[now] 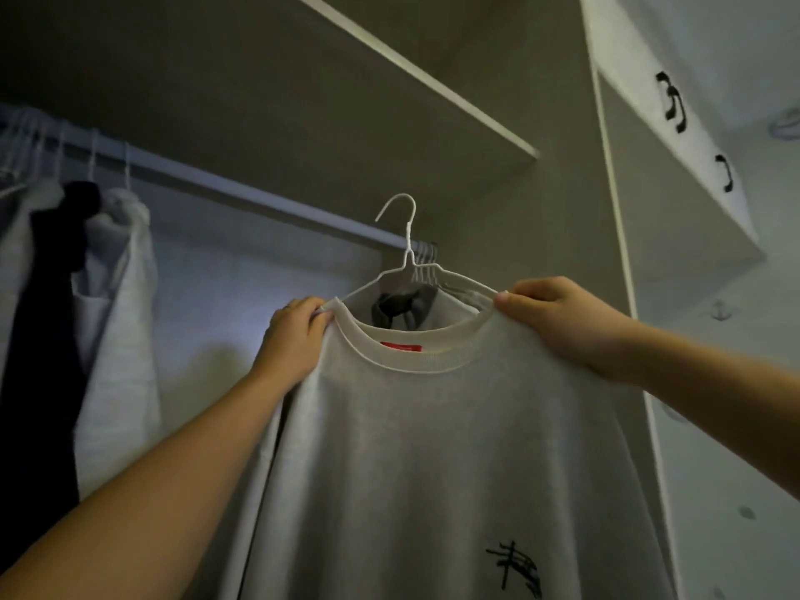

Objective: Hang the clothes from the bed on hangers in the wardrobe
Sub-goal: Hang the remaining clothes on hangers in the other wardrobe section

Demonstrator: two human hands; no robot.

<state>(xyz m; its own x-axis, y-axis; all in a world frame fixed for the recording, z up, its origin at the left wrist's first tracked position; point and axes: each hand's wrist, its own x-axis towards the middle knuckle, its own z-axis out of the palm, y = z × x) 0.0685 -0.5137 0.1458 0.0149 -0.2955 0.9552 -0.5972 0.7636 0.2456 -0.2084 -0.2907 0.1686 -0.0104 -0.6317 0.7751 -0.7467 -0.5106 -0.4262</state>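
Item one: your left grip (294, 339), fingers curled and pinching the left shoulder of a pale grey sweatshirt (433, 448) right at the collar, thumb side against the cloth. Item two: your right grip (558, 316), closed the same way on the right shoulder, with thumb and fingertips pressed together over the collar edge and the wire beneath it. Item three: the sweatshirt itself, held up in front of the wardrobe and already threaded on a white wire hanger (409, 249). It has a red label (400, 347) inside the neck and a black mark (515, 567) low on the front. The hanger's hook is free, showing just above the right end of the rail (242, 190) and not over it. Item four: a bunch of bare white hangers (426, 257) at that rail end, just behind yours. Item five: hung clothes at the rail's left, a light garment (117, 318) beside a dark one (43, 339). Item six: a shelf (389, 101) above the rail.
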